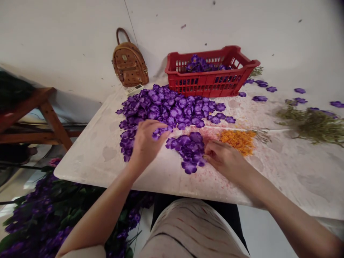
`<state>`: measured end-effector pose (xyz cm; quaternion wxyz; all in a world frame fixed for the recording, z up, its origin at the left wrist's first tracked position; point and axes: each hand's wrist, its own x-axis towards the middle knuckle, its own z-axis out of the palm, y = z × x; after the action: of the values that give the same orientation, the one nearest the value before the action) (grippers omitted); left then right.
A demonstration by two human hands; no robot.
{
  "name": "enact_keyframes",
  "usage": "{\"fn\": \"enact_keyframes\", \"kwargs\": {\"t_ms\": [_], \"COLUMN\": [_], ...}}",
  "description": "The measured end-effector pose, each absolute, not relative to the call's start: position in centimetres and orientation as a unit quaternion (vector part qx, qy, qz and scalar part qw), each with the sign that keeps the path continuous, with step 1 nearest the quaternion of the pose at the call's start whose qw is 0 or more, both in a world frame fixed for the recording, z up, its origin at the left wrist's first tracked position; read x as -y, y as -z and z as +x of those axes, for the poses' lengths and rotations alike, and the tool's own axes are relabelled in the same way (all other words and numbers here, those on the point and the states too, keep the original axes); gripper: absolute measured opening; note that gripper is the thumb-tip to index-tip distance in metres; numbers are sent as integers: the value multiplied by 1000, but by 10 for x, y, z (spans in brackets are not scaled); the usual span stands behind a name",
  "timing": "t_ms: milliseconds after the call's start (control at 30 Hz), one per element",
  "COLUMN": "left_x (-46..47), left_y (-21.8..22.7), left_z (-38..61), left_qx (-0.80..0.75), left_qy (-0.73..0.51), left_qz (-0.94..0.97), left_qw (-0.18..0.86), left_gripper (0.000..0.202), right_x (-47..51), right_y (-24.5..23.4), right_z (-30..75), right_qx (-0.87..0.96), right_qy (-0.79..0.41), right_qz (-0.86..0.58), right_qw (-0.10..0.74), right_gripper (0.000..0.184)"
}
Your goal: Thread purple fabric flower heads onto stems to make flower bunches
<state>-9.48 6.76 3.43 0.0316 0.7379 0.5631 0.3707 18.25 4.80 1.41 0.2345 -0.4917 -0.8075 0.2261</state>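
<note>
My left hand [148, 139] is over the near side of a large heap of purple fabric flower heads [163, 104]. Its fingers arch forward, with a small gap between them and the thumb; purple petals show through that gap. My right hand [221, 157] is closed, fingers curled and thumb pressed to them, beside the right edge of a smaller pile of purple flower heads [189, 147]. Whatever those fingertips pinch is hidden or too small to name. Just beyond that hand lies a bunch of orange flower centres [238, 141] on thin stems.
A red plastic crate [209, 84] holding purple flowers stands at the back. Left of it are a brown backpack [130, 64] and a calculator [135, 90]. Green sprigs [314, 123] and scattered flower heads lie right. Finished-looking purple flowers with leaves [72, 204] fill the floor at left, near a wooden stool [53, 122].
</note>
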Motion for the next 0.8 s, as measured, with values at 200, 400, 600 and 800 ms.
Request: {"fn": "enact_keyframes", "kwargs": {"t_ms": [200, 400, 600, 800], "left_x": [-66, -84, -98, -101], "left_y": [-33, -39, -38, -35], "left_z": [-36, -26, -23, -21], "left_qx": [-437, -417, -403, -407], "left_qy": [-351, -400, -444, -451], "left_qz": [770, 632, 478, 460], "left_qw": [306, 516, 642, 647], "left_gripper": [25, 14, 29, 32], "right_x": [-50, -68, -90, -98], "right_y": [-34, -43, -50, -48], "right_z": [179, 172, 168, 160], "right_qx": [746, 698, 723, 711], "right_qy": [-313, -364, -342, -340], "right_qz": [-503, -466, -425, -421], "right_qw": [303, 404, 424, 448], "right_gripper": [16, 9, 29, 14]}}
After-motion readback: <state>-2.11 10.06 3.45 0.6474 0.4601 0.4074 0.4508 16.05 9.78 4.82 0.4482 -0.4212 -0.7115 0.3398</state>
